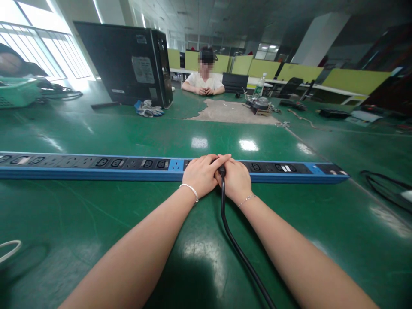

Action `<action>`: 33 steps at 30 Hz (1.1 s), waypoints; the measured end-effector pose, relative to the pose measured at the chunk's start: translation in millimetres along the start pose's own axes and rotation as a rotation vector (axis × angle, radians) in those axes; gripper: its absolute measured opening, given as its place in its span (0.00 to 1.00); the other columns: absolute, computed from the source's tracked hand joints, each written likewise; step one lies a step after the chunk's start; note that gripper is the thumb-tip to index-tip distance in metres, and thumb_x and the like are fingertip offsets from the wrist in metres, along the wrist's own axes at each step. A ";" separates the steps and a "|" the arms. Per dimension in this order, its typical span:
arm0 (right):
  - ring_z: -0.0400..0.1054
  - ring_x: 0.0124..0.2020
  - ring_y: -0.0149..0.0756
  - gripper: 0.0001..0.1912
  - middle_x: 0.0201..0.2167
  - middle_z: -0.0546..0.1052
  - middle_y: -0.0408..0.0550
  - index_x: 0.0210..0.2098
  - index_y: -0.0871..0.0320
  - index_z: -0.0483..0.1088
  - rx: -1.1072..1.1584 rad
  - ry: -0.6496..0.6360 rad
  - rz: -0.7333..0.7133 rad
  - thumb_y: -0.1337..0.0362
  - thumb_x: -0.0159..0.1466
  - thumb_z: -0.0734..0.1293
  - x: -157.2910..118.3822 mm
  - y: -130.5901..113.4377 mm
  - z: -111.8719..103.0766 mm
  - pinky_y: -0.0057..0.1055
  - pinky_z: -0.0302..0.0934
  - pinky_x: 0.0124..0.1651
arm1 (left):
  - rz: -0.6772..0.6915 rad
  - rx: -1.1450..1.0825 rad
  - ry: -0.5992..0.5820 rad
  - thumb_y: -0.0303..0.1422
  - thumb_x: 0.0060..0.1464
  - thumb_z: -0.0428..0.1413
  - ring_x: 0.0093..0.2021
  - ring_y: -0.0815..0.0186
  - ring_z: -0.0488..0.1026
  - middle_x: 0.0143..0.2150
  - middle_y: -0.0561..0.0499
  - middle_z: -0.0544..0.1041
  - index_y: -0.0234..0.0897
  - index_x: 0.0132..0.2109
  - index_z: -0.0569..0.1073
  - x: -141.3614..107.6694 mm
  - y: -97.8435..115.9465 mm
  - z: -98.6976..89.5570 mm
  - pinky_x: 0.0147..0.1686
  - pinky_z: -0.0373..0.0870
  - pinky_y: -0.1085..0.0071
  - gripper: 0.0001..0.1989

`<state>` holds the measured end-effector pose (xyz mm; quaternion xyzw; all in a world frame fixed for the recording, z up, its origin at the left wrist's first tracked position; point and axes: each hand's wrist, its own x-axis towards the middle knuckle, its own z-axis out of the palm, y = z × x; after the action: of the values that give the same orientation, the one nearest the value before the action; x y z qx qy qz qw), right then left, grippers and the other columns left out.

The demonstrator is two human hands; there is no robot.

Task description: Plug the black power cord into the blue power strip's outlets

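A long blue power strip (pixel 212 177) with black and blue sockets lies across the green table. Over its middle, my left hand (pixel 200 171) and my right hand (pixel 236 176) meet, their fingers closed around the plug (pixel 222 169) of a black power cord (pixel 229 231). The plug's front end is hidden under the fingers, so I cannot tell how deep it sits in a socket. From between my wrists the cord runs down toward the lower right.
A black computer case (pixel 125 64) stands at the back left, with work gloves (pixel 148 108) beside it. Across the table sits a person (pixel 204 81). A bottle (pixel 259 86) and small parts lie at the back right. Black cable (pixel 383 186) is coiled at right.
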<state>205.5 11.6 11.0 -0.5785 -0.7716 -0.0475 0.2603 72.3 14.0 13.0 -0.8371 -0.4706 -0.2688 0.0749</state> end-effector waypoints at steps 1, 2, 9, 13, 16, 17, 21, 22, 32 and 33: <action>0.63 0.55 0.43 0.23 0.52 0.72 0.54 0.55 0.63 0.64 0.000 -0.010 -0.003 0.61 0.62 0.59 -0.4 0.4 -0.5 0.40 0.54 0.57 | -0.001 -0.006 0.001 0.28 0.55 0.49 0.48 0.62 0.69 0.51 0.53 0.72 0.51 0.59 0.61 0.2 0.0 0.2 0.46 0.64 0.65 0.26; 0.61 0.56 0.43 0.24 0.54 0.70 0.53 0.57 0.62 0.63 -0.001 -0.022 -0.006 0.62 0.62 0.58 -0.7 1.0 -1.3 0.41 0.53 0.58 | -0.003 -0.013 0.002 0.28 0.55 0.49 0.48 0.63 0.69 0.51 0.53 0.72 0.51 0.58 0.63 0.5 0.0 0.6 0.46 0.64 0.65 0.24; 0.57 0.60 0.42 0.27 0.58 0.67 0.47 0.61 0.57 0.58 0.002 -0.134 -0.012 0.58 0.63 0.58 1.9 6.0 -9.8 0.42 0.50 0.60 | -0.015 -0.035 0.003 0.27 0.53 0.50 0.48 0.63 0.70 0.52 0.53 0.73 0.49 0.56 0.66 2.0 0.6 2.6 0.47 0.65 0.66 0.24; 0.57 0.60 0.42 0.27 0.58 0.67 0.47 0.61 0.57 0.58 0.000 -0.139 -0.006 0.59 0.63 0.57 1.7 6.0 -10.2 0.43 0.50 0.60 | 0.004 -0.040 0.014 0.27 0.52 0.50 0.49 0.63 0.70 0.53 0.53 0.72 0.48 0.57 0.66 0.8 0.8 3.0 0.48 0.65 0.66 0.24; 0.56 0.60 0.43 0.26 0.58 0.67 0.48 0.61 0.58 0.59 -0.008 -0.112 -0.003 0.59 0.63 0.57 -0.6 4.9 -8.2 0.43 0.50 0.60 | 0.013 -0.042 0.004 0.26 0.52 0.50 0.50 0.64 0.70 0.55 0.52 0.71 0.48 0.57 0.65 0.3 1.5 2.1 0.49 0.64 0.66 0.25; 0.56 0.60 0.43 0.26 0.57 0.67 0.48 0.60 0.58 0.59 -0.009 -0.101 -0.002 0.60 0.63 0.57 -1.3 4.5 -7.5 0.43 0.50 0.60 | 0.012 -0.042 0.001 0.27 0.53 0.50 0.50 0.64 0.70 0.55 0.52 0.71 0.48 0.57 0.65 0.4 1.8 1.6 0.49 0.64 0.66 0.25; 0.59 0.58 0.42 0.24 0.55 0.69 0.49 0.57 0.59 0.63 0.009 -0.064 -0.008 0.62 0.63 0.57 -2.3 5.5 -6.2 0.42 0.51 0.59 | -0.007 -0.049 -0.019 0.29 0.54 0.50 0.51 0.65 0.70 0.54 0.53 0.72 0.48 0.57 0.65 2.0 1.9 0.1 0.52 0.62 0.65 0.23; 0.60 0.58 0.41 0.23 0.55 0.70 0.49 0.56 0.59 0.64 0.019 -0.056 -0.021 0.63 0.63 0.56 -2.1 6.6 -6.2 0.41 0.51 0.59 | -0.015 -0.052 -0.024 0.29 0.54 0.50 0.51 0.65 0.70 0.54 0.53 0.72 0.49 0.57 0.65 2.5 1.7 0.0 0.53 0.61 0.65 0.23; 0.67 0.48 0.39 0.19 0.45 0.76 0.53 0.45 0.62 0.71 0.040 0.046 -0.081 0.73 0.58 0.55 -1.2 14.0 -1.2 0.33 0.57 0.52 | -0.063 -0.066 -0.080 0.32 0.54 0.53 0.50 0.66 0.69 0.52 0.56 0.73 0.53 0.59 0.62 5.5 -0.8 -0.2 0.54 0.59 0.64 0.25; 0.68 0.47 0.39 0.18 0.44 0.76 0.52 0.44 0.62 0.71 0.035 0.056 -0.073 0.73 0.58 0.55 -0.9 13.6 -0.9 0.33 0.57 0.51 | -0.064 -0.063 -0.087 0.33 0.54 0.53 0.51 0.66 0.69 0.53 0.55 0.73 0.53 0.59 0.61 5.6 -0.6 -0.4 0.54 0.59 0.64 0.26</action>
<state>218.5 15.0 8.3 -0.5437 -0.7853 -0.0599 0.2900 73.9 18.4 16.2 -0.8345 -0.4910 -0.2492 0.0193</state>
